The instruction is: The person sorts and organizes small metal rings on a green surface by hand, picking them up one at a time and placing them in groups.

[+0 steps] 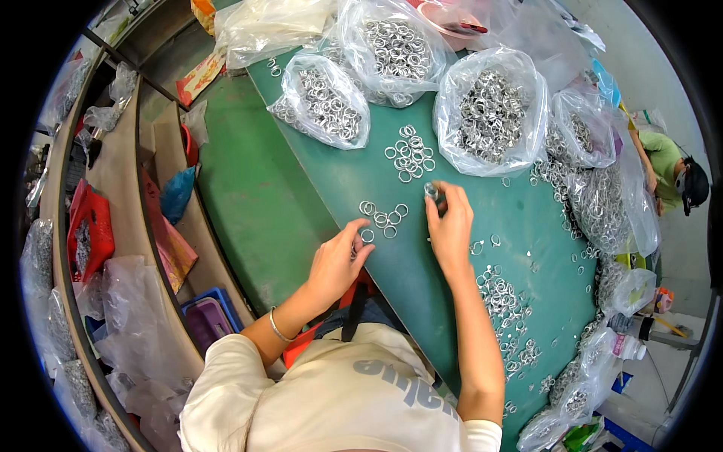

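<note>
My left hand [337, 260] is at the near edge of the green table, fingers curled together. Its fingertips touch a silver ring [367, 236] beside a small group of loose rings [387, 218]. My right hand [452, 222] is closed, with thumb and fingers pinching a short stack of silver rings [431, 190] just above the tabletop; how many it holds is hard to make out. Farther away lies a second cluster of rings [411, 156]. A few single rings [477, 247] lie to the right of my right wrist.
Clear plastic bags full of rings stand along the far side, including one bag [489, 113] and a smaller one [327, 105]. Scattered rings [508, 309] cover the table's right part. Shelves with a red basket [92, 230] are at left. Another person [666, 169] is at far right.
</note>
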### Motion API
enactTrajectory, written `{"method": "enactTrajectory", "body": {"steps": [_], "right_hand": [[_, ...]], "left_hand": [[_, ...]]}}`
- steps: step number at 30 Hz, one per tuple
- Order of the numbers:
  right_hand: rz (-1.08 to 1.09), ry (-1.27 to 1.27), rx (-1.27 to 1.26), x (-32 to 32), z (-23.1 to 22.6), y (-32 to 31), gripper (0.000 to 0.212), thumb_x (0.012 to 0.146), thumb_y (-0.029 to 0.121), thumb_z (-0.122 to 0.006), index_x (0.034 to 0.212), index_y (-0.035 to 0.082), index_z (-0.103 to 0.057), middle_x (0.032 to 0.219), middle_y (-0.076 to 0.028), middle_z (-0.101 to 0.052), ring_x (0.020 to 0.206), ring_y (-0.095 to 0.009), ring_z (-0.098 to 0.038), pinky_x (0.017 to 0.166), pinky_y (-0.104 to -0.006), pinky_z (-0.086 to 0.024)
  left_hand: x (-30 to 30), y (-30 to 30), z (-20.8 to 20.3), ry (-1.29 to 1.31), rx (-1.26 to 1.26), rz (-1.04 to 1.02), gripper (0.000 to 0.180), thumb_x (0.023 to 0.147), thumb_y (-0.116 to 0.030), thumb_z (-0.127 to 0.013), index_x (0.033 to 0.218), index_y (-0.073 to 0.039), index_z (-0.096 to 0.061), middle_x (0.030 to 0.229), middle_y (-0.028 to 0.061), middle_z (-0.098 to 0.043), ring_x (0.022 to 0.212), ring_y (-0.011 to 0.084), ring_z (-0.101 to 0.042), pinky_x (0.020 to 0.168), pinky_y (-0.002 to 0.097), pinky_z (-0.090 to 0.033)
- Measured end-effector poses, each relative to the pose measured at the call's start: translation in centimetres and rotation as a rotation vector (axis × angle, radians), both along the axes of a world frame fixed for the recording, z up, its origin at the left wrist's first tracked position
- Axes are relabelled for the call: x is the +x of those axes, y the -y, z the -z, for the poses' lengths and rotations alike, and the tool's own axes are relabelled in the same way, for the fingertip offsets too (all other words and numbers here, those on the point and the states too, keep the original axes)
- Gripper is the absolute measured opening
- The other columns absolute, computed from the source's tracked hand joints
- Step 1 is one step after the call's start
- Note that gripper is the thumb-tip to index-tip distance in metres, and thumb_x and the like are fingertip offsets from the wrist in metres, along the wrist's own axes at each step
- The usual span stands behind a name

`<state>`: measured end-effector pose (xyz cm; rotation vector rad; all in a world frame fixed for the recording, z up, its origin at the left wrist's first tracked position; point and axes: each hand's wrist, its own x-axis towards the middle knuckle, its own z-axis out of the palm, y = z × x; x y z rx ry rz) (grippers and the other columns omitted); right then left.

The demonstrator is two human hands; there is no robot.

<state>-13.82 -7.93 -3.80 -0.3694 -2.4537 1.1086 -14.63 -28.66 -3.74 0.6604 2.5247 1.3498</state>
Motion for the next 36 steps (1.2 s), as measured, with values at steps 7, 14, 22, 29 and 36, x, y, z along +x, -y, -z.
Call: {"method": "enactTrajectory", "body": {"steps": [7, 14, 22, 29, 36], "right_hand": [[-0.018, 0.031, -0.127, 4.6, -1.9, -0.3, 0.034, 0.08, -0.005, -0.061, 0.114, -0.001, -0.057, 0.112, -0.016, -0.057, 0.093, -0.027, -0.059, 0.072, -0.0321, -0.05], [0.192, 0.378, 0.483, 18.8, -4.2, -0.6, 0.042, 0.077, 0.008, -0.068, 0.118, 0.007, -0.059, 0.124, -0.011, -0.052, 0.118, -0.032, -0.047, 0.101, -0.0443, -0.032], [0.373, 0.244, 0.381, 24.4, -1.1, -2.9, 0.029, 0.077, -0.001, -0.065, 0.106, 0.006, -0.064, 0.108, -0.012, -0.056, 0.105, -0.029, -0.053, 0.092, -0.0396, -0.039], [0.525, 0.222, 0.146, 27.6, -2.9, -2.7, 0.043, 0.074, 0.006, -0.071, 0.116, 0.007, -0.06, 0.115, -0.014, -0.054, 0.109, -0.031, -0.049, 0.092, -0.039, -0.04], [0.316, 0.26, 0.381, 24.5, -2.1, -1.3, 0.042, 0.071, 0.009, -0.073, 0.111, 0.006, -0.059, 0.118, -0.012, -0.052, 0.115, -0.033, -0.046, 0.1, -0.0466, -0.031]], "left_hand": [[-0.7, -0.7, 0.3, -0.061, 0.075, 0.035, 0.038, 0.079, -0.001, -0.068, 0.115, -0.005, -0.055, 0.077, 0.0095, -0.056, 0.065, 0.0226, -0.055, 0.061, 0.0327, -0.046], [-1.2, -2.2, -0.2, -0.052, 0.162, 0.02, 0.021, 0.082, 0.002, -0.063, 0.102, -0.002, -0.063, 0.076, 0.0124, -0.06, 0.065, 0.0212, -0.057, 0.063, 0.0302, -0.048], [5.0, -8.3, -0.6, -0.088, 0.031, 0.469, 0.027, 0.083, -0.003, -0.062, 0.11, -0.007, -0.059, 0.082, 0.0115, -0.058, 0.066, 0.0304, -0.059, 0.061, 0.0361, -0.049], [6.2, -13.0, -0.4, -0.214, -0.216, 0.626, 0.025, 0.083, -0.012, -0.064, 0.107, -0.006, -0.057, 0.086, 0.0124, -0.061, 0.07, 0.0343, -0.061, 0.058, 0.0422, -0.047], [5.3, -13.7, -0.6, 0.067, 0.065, 0.559, 0.016, 0.084, -0.006, -0.062, 0.1, -0.003, -0.059, 0.07, 0.012, -0.06, 0.063, 0.0266, -0.058, 0.058, 0.0335, -0.044]]}}
